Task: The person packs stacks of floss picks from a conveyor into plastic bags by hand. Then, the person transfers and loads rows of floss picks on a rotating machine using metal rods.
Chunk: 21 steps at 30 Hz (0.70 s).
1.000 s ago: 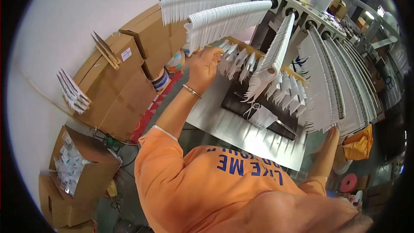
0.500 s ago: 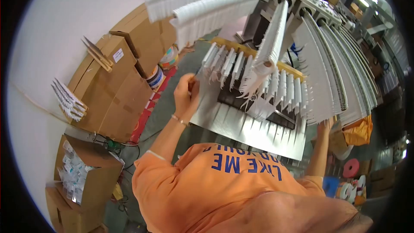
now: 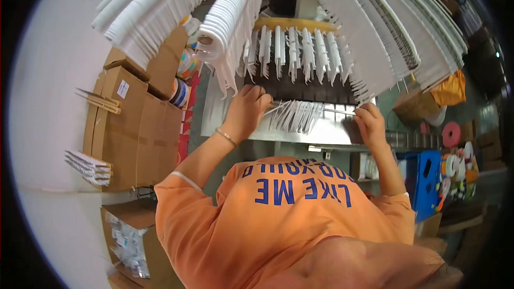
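My left hand (image 3: pixel 247 111) is closed at the left end of a thin rod (image 3: pixel 338 111), over the front edge of a dark plate (image 3: pixel 300 92). At the rod's right end my right hand (image 3: pixel 371 123) pinches it between thumb and fingers. A bunch of thin white loops (image 3: pixel 297 116) hangs from the rod between the hands, above a shiny metal table (image 3: pixel 214 101). Behind the dark plate, a row of white strip bundles (image 3: pixel 293 51) hangs below a yellow bar (image 3: pixel 294 23). The fingertips of my left hand are partly hidden.
Long rods full of white strips jut toward me at upper left (image 3: pixel 155 8), over the table (image 3: pixel 230 16) and at right (image 3: pixel 369 32). Cardboard boxes (image 3: pixel 155 134) stand at left, an open box of small packets (image 3: pixel 128 246) below them. A blue crate (image 3: pixel 423 182) is at right.
The view has swung toward the table. My left hand has come in from the left to the rod above the table, and my right hand has left the hanging strips at right for its other end.
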Motion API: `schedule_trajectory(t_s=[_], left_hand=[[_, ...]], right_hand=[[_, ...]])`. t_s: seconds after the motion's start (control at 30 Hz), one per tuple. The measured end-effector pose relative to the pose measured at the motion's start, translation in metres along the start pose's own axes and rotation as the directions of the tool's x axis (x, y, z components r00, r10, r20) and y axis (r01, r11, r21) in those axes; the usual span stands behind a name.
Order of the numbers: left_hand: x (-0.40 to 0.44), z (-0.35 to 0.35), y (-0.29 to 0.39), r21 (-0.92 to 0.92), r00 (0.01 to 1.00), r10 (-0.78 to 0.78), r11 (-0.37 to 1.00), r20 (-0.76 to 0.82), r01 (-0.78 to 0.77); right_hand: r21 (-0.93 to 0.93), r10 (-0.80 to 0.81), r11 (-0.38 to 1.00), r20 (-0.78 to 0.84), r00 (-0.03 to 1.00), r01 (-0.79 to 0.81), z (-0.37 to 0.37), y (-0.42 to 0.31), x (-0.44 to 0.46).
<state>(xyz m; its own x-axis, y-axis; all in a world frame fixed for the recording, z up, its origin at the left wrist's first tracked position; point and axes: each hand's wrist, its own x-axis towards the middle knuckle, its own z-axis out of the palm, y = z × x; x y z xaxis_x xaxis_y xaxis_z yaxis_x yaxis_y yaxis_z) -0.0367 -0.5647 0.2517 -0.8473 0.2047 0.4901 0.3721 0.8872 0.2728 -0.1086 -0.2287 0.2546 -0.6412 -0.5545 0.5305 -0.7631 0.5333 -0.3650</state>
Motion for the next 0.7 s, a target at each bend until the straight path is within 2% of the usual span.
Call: schedule_trajectory(t_s=[0.03, 0.07, 0.1, 0.13, 0.17, 0.2, 0.23, 0.3, 0.33, 0.37, 0.43, 0.5, 0.57, 0.63, 0.7], left_hand=[[-0.004, -0.008, 0.002, -0.061, 1.000, 0.001, 0.998, 0.022, 0.001], [-0.010, -0.015, 0.001, -0.188, 1.000, -0.024, 0.982, 0.004, 0.024], [-0.015, -0.023, 0.001, -0.200, 1.000, -0.008, 0.980, 0.022, 0.012], [-0.020, -0.032, 0.001, -0.598, 0.960, -0.234, 0.752, 0.151, 0.277], [-0.024, -0.038, -0.002, -0.816, 0.857, -0.363, 0.320, 0.365, 0.482], [-0.030, -0.036, -0.010, -0.894, 0.875, -0.308, 0.131, 0.374, 0.428], [-0.033, -0.038, -0.013, -0.893, 0.881, -0.278, 0.133, 0.383, 0.430], [-0.036, -0.039, -0.014, -0.844, 0.851, -0.216, -0.381, 0.479, 0.378], [-0.036, -0.043, -0.013, -0.788, 0.837, -0.161, -0.464, 0.524, 0.404], [-0.036, -0.049, -0.013, -0.786, 0.840, -0.134, -0.454, 0.525, 0.419], [-0.039, -0.063, -0.019, -0.844, 0.857, 0.000, -0.177, 0.515, 0.507], [-0.044, -0.076, -0.036, -0.861, 0.870, 0.042, -0.128, 0.492, 0.493], [-0.048, -0.082, -0.055, -0.966, 0.939, 0.238, 0.141, 0.247, 0.218], [-0.055, -0.089, -0.065, -0.967, 0.935, 0.254, 0.117, 0.249, 0.226], [-0.059, -0.096, -0.071, -0.962, 0.943, 0.190, 0.052, 0.274, 0.269]], right_hand=[[0.123, 0.036, 0.992, 0.015, 0.999, -0.037, -0.008, -0.009, -0.002], [0.276, 0.136, 0.950, 0.047, 0.990, -0.144, -0.015, -0.022, -0.008], [0.422, 0.167, 0.887, 0.082, 0.982, -0.186, -0.019, -0.028, -0.014], [0.616, 0.308, 0.730, 0.091, 0.947, -0.297, -0.016, -0.034, -0.027], [0.774, 0.434, 0.521, 0.122, 0.893, -0.359, -0.010, -0.042, -0.039], [0.918, 0.366, 0.324, 0.103, 0.925, -0.230, -0.002, -0.051, -0.039], [0.916, 0.387, 0.335, 0.081, 0.918, -0.222, 0.005, -0.068, -0.037], [0.981, 0.375, 0.137, 0.075, 0.924, -0.135, 0.024, -0.109, -0.025], [0.980, 0.377, 0.147, 0.068, 0.924, -0.132, 0.038, -0.124, -0.023], [0.978, 0.312, 0.173, 0.061, 0.948, -0.120, 0.052, -0.136, -0.021], [0.951, 0.311, 0.282, 0.034, 0.950, -0.126, 0.075, -0.176, -0.010], [0.956, 0.351, 0.283, -0.024, 0.936, -0.081, 0.096, -0.209, -0.001], [0.959, 0.378, 0.280, -0.068, 0.923, -0.044, 0.110, -0.234, 0.001], [0.974, 0.444, 0.225, -0.067, 0.893, -0.040, 0.123, -0.254, 0.001], [0.971, 0.454, 0.238, -0.080, 0.887, -0.034, 0.130, -0.270, 0.000]])
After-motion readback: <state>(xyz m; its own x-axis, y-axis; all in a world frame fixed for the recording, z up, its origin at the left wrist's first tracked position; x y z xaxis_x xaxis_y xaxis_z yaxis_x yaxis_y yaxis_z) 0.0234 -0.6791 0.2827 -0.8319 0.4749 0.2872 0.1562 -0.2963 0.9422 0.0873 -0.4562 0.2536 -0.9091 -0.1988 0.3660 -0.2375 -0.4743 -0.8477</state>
